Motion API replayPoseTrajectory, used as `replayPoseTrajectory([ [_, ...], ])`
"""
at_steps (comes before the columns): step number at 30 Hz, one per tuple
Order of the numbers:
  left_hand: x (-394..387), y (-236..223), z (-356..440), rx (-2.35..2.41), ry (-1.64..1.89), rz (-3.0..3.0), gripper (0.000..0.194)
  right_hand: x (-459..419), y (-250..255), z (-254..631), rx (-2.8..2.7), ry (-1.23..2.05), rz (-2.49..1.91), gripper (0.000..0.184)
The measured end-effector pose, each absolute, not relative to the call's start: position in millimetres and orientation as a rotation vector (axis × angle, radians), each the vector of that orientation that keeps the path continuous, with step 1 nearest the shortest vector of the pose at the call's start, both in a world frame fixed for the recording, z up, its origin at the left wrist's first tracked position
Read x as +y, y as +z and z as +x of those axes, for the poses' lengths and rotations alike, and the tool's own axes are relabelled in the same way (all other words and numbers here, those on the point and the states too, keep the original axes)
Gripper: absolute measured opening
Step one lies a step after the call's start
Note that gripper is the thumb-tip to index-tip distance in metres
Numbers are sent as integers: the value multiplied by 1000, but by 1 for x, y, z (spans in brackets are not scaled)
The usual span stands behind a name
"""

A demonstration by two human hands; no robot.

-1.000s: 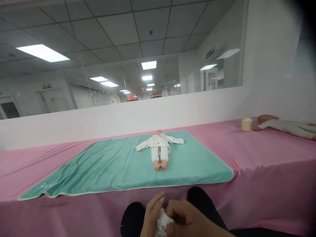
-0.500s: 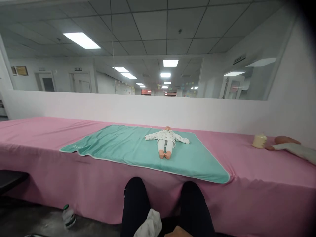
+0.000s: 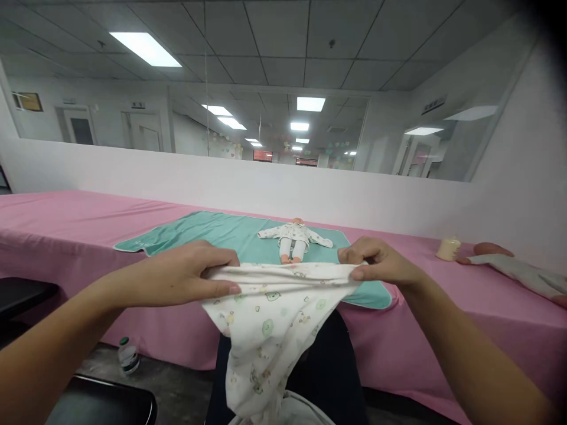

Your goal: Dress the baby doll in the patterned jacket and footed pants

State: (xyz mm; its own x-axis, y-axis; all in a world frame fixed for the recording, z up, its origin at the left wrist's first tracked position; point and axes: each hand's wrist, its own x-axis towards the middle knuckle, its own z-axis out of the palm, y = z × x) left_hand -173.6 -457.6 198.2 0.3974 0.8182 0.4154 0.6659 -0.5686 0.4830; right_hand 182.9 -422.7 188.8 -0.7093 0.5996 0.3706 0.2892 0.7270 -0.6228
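My left hand (image 3: 217,274) and my right hand (image 3: 361,260) stretch the waistband of white baby pants (image 3: 270,324) between them. Green and yellow animal prints cover the fabric, which hangs down over my dark-trousered legs; its lower end bunches near my lap. Each hand pinches one side of the band between thumb and fingers. Beyond it, a baby doll (image 3: 294,239) lies on its back on a green blanket (image 3: 212,227), feet towards me, arms spread. A patterned white jacket (image 3: 293,231) and white leggings dress the doll. The pants and hands hide part of the blanket.
Pink cloth (image 3: 71,218) covers the long table. At its right stand a cream bottle-like container (image 3: 448,248) and a second doll (image 3: 516,265). A plastic bottle (image 3: 128,356) is on the floor; black stools (image 3: 104,401) are at left. A windowed wall rises behind.
Both hands have come up into view with the pants, which lay crumpled at my lap before. The waistband is now pulled wide. My view has shifted slightly; the doll stays on the blanket.
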Motion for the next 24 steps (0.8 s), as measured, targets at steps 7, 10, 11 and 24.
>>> replayPoseTrajectory([
  [7,-460,244,-128,1114,1203,2650,16,-422,255,143,-2480,641,-777,25],
  [10,-452,261,-104,959,1492,2547,12,-427,278,116,-2499,644,-692,23],
  [11,-449,266,-99,916,1539,2511,11,-428,284,108,-2501,646,-643,25],
  [24,-420,270,-143,468,1023,1987,29,-407,301,124,-2258,770,-444,35],
])
